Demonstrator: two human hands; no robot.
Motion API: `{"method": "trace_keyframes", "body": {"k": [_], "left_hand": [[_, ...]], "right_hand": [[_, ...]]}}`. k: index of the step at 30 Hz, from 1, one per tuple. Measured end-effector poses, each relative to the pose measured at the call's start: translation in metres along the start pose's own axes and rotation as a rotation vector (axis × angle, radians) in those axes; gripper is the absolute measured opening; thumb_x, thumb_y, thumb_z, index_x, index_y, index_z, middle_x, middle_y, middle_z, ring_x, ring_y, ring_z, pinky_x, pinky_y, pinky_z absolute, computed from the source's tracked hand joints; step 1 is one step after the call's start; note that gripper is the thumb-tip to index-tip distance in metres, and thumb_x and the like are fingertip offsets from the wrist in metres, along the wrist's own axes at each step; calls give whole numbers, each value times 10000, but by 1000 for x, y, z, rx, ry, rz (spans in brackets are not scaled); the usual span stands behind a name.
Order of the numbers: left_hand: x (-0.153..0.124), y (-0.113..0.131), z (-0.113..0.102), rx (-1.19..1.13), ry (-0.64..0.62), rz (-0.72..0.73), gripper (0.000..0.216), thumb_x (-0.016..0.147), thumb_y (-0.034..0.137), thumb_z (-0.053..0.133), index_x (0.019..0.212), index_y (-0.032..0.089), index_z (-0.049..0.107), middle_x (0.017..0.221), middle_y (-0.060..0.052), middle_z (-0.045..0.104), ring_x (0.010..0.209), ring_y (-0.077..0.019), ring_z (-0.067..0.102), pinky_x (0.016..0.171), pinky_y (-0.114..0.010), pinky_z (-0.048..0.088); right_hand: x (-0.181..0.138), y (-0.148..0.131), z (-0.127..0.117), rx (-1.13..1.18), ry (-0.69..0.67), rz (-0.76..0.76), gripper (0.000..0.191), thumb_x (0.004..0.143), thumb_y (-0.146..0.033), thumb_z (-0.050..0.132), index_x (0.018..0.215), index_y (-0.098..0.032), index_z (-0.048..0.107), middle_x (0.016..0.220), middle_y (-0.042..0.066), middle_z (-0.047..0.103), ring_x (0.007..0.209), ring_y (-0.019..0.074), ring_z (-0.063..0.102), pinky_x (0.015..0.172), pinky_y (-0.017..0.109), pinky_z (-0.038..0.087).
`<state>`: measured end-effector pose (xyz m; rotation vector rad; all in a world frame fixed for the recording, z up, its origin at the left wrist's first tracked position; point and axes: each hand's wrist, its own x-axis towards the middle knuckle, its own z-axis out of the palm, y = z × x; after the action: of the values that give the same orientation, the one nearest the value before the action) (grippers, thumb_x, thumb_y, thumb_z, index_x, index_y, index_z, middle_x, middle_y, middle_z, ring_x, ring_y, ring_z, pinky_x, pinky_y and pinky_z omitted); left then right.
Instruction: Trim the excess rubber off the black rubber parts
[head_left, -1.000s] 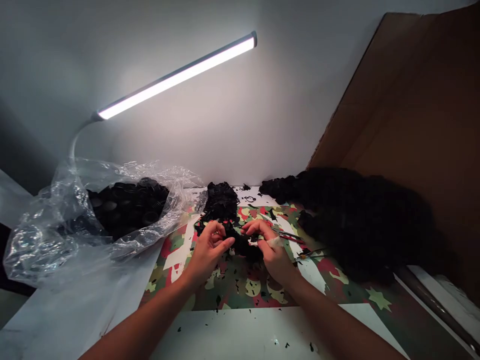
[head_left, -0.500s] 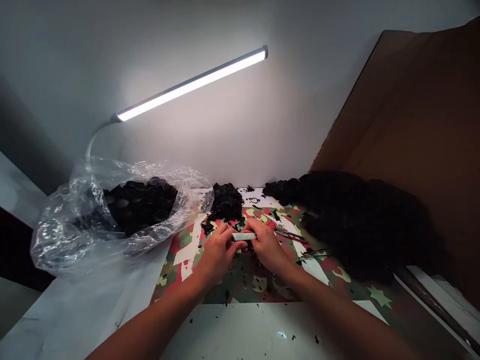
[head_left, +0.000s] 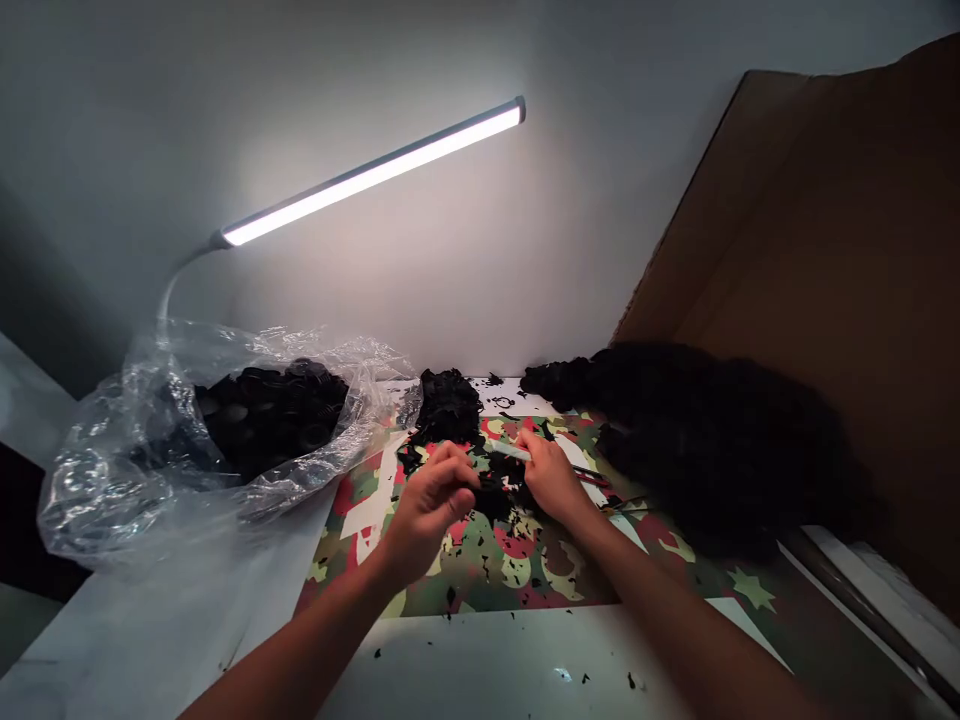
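Observation:
My left hand [head_left: 433, 497] is curled, its fingertips pinching a small black piece [head_left: 491, 494] over the camouflage-patterned mat [head_left: 480, 560]. My right hand [head_left: 551, 475] is closed round a thin pale stick-like tool [head_left: 510, 452] that points left toward the black piece. Both hands work close together at the mat's middle. A small heap of black pieces [head_left: 448, 405] lies just behind them.
A crumpled clear plastic bag [head_left: 150, 440] holds several black round parts [head_left: 270, 410] at the left. A large dark heap [head_left: 720, 440] fills the right, against a brown cardboard sheet [head_left: 840, 260]. A lit bar lamp [head_left: 367, 175] hangs above. Red-handled tool [head_left: 585, 476] and black scraps lie on the mat.
My hands came apart a little. The pale tool that lay between both hands is now in my right hand alone, raised and angled, while my left hand keeps the black piece.

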<state>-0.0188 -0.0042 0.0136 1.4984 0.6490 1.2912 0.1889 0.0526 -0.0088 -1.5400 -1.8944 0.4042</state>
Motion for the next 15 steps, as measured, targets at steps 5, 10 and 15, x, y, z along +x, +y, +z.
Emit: {"method": "trace_keyframes", "body": {"k": [5,10,15], "left_hand": [[6,-2,-5,-521,44,-293,294,868,443,663,799,162,616,802,-21,508,716,-136,460,650,-249,415],[9,-21,-6,-535,87,-511,293,792,416,775,827,151,657,832,-39,635,738,-132,572,693,-248,469],[9,-26,-5,-446,129,-525,368,707,448,841,701,126,663,741,-36,638,635,-105,570,549,-203,435]], "right_hand": [[4,11,-4,-7,-83,54,195,777,-49,478,674,-215,473,570,-26,475,567,160,401,555,265,224],[-4,-1,-7,81,-150,-25,349,974,-383,446,690,-211,554,711,7,572,690,185,535,638,272,395],[-19,-27,-17,237,146,-126,322,1006,-401,437,813,-213,614,852,36,564,813,199,556,744,310,434]]}}
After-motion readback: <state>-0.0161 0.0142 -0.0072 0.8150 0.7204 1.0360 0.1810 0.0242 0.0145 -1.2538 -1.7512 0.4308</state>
